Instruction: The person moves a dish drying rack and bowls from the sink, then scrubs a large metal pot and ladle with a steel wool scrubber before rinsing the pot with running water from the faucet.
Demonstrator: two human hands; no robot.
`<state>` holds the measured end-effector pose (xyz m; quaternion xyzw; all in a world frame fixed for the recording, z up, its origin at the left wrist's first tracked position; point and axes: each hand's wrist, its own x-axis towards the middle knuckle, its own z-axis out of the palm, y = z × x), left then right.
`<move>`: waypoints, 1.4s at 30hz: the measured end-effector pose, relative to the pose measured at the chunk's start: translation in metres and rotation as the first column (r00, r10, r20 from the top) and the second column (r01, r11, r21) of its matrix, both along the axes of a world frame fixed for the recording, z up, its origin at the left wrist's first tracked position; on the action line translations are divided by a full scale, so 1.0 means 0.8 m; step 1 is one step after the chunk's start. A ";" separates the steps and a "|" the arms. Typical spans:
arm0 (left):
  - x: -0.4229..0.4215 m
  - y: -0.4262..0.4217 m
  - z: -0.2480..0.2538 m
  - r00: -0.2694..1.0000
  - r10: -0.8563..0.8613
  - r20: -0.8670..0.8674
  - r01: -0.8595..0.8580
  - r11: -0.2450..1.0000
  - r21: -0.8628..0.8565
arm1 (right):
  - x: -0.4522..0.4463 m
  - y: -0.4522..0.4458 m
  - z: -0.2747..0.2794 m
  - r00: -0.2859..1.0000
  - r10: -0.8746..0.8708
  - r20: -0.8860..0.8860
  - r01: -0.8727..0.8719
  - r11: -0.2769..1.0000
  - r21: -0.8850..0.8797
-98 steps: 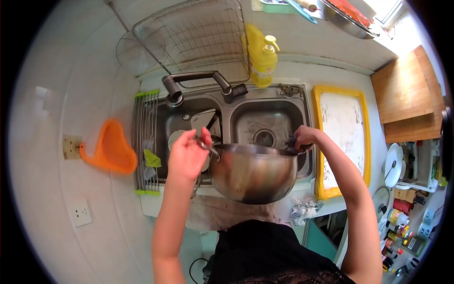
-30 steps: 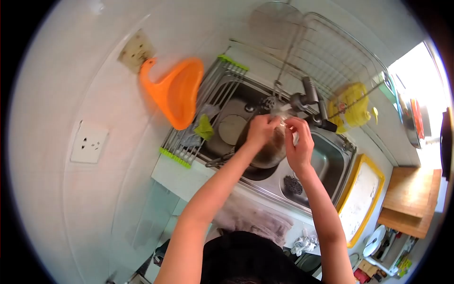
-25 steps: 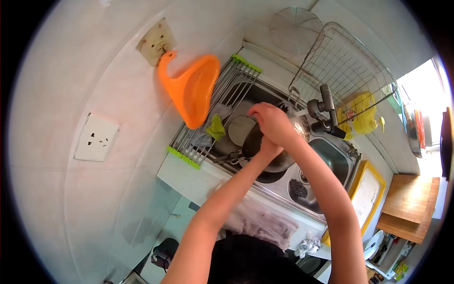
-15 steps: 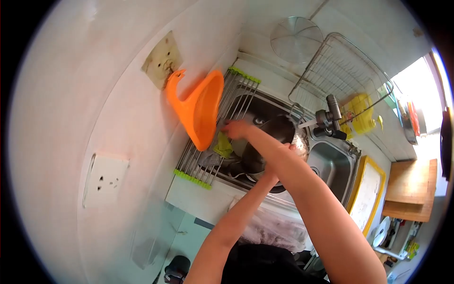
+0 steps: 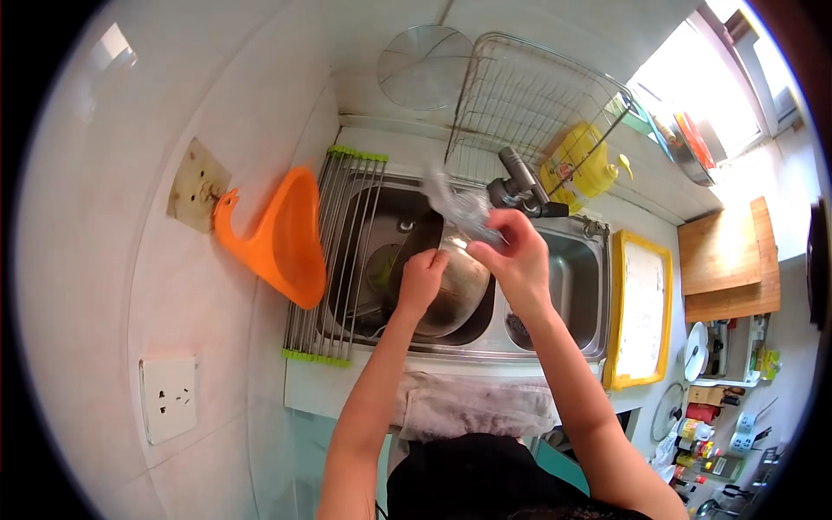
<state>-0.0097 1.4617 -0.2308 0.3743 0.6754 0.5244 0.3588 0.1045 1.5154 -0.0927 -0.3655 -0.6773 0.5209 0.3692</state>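
Observation:
The steel pot (image 5: 457, 299) is tilted on its side in the left basin of the sink (image 5: 416, 349), its outside facing right. My left hand (image 5: 422, 282) is closed on the pot's upper edge. Pinched in my right hand (image 5: 518, 260) is a crumpled, greyish translucent piece (image 5: 464, 210), blurred at its upper end, just above the pot. Behind my right hand is the faucet (image 5: 517, 178). A dark scrubber (image 5: 517, 331) lies in the right basin. Left of the pot, a small green patch shows in the left basin.
A roll-up rack (image 5: 334, 251) spans the basin's left side. An orange strainer (image 5: 295, 243) hangs on the left wall. Behind the sink are a wire basket (image 5: 529, 95) and a yellow bottle (image 5: 579, 165). A yellow-edged board (image 5: 641, 308) lies at right, a cloth (image 5: 477, 406) in front.
My right hand has moved from the rack to the pot's right side, now with the greyish piece. The grey and green pieces are gone from the rack. The view has turned rightward.

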 end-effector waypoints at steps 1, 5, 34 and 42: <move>0.002 0.003 -0.005 0.997 0.034 0.073 -0.036 0.999 0.030 | 0.015 -0.003 -0.010 0.992 -0.090 -0.092 0.089 0.996 -0.022; 0.014 0.003 0.022 0.958 0.124 0.257 -0.105 0.991 -0.084 | 0.031 -0.015 -0.106 0.995 0.019 0.096 -0.051 0.938 0.342; 0.027 -0.009 0.035 0.942 -0.041 -0.333 0.025 0.998 -0.050 | -0.001 0.032 -0.158 0.854 -0.361 0.373 0.086 0.807 0.584; 0.014 -0.021 0.021 0.978 -0.084 -0.190 0.072 0.995 -0.068 | -0.007 0.089 -0.147 0.985 -0.020 0.172 -0.016 0.978 0.207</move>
